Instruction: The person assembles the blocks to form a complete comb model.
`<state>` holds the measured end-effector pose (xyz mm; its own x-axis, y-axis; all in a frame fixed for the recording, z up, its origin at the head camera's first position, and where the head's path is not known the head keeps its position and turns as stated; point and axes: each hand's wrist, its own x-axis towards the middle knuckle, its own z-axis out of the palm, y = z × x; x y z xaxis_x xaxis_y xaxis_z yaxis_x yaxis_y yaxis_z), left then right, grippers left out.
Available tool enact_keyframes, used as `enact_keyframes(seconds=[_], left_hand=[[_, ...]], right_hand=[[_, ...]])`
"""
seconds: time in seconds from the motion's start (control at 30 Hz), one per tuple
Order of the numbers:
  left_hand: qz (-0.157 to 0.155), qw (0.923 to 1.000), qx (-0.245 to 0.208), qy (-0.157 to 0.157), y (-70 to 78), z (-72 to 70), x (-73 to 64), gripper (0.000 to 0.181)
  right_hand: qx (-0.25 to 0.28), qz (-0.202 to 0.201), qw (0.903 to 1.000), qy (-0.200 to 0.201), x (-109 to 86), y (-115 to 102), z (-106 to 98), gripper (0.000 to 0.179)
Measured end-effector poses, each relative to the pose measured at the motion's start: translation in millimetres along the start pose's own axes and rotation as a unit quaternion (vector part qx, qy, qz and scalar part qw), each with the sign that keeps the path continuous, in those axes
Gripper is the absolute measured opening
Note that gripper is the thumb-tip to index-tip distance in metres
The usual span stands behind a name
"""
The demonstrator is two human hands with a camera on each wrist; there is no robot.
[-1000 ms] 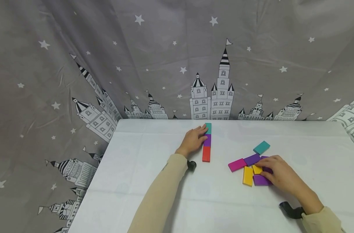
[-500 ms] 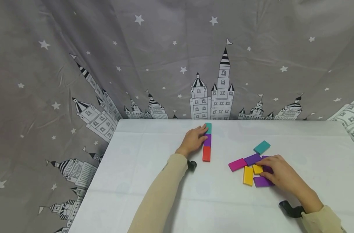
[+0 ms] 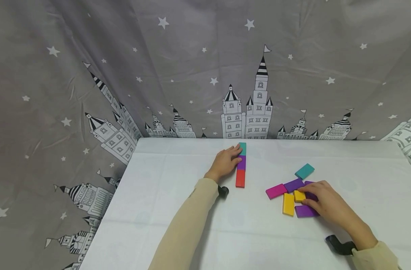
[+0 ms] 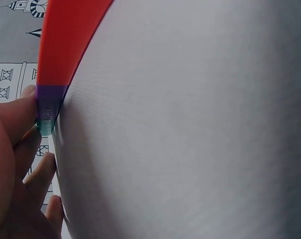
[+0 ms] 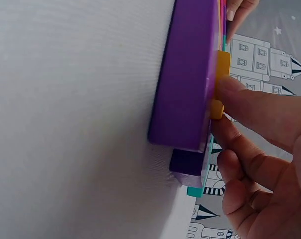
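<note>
Slight nearward shift of front purple block [image 3: 306, 212] since a second ago. Pinching plain yellow block [image 3: 299, 196] in right hand [image 3: 328, 202] among purple blocks [image 3: 294, 185]; touching teal-purple-red row [image 3: 242, 165] on counter [image 3: 259, 236] with loose left hand [image 3: 224, 162].

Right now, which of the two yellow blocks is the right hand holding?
The yellow block closer to the right hand, pinched at two opposite edges. The other yellow block lies just left of it, with no hand on it.
</note>
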<state>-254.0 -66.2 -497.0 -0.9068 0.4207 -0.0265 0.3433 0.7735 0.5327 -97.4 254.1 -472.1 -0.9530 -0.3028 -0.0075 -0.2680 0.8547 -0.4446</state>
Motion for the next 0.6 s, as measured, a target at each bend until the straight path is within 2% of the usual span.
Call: enact_keyframes(seconds=[0.33, 0.6], left_hand=[[-0.005, 1.0, -0.003, -0.002, -0.3, 0.0, 0.6, 0.05], [-0.001, 1.0, 0.001, -0.003, -1.0, 0.9, 0.3, 0.049]], right_hand=[[0.012, 0.015, 0.9998, 0.003, -1.5, -4.4, -7.2, 0.038], [0.034, 0.003, 0.9991, 0.026, 0.8, -17.4, -8.4, 0.039]])
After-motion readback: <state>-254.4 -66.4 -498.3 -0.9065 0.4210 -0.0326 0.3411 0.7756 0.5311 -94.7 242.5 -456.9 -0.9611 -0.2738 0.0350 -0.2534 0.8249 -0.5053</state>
